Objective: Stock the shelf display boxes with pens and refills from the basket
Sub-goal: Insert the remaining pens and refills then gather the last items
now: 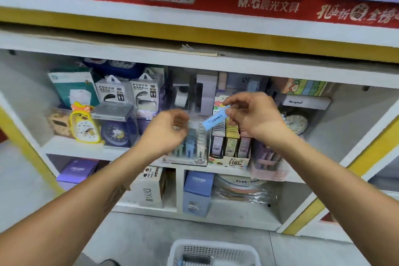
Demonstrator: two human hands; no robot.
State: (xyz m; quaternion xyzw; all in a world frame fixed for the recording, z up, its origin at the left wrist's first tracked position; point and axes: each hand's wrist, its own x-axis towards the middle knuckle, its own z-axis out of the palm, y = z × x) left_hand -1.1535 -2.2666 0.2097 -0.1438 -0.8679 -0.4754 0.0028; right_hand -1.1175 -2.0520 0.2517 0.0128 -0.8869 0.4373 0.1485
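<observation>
My right hand (257, 114) pinches one end of a slim blue refill pack (216, 119) between thumb and fingertips, the pack slanting down and leftward above the clear display box (187, 147) that stands at the front edge of the middle shelf (75, 147). My left hand (168, 129) hangs just in front of that box with fingers loosely curled; motion blur hides whether that grip has closed on anything, so I cannot tell. The box already holds pale blue and white packs standing upright. Beside it, toward the right end of the shelf, sits a printed box of refill packets (228, 147), then a pink box of pens (267, 157). The white basket (213, 252) rests on the floor below, at the lower edge of view, with stock visible inside it.

Step in hand, as I judge it: seating the blue pack in the clear box. To do it well, I should turn the pack upright so it matches its neighbours, steer its lower end into a gap between the standing packs, and let my left hand part or steady them so none tips. I should release only once the pack's base rests on the box floor, label facing forward. Likely risk: nudging the light box backward, or toppling the neighbouring row
</observation>
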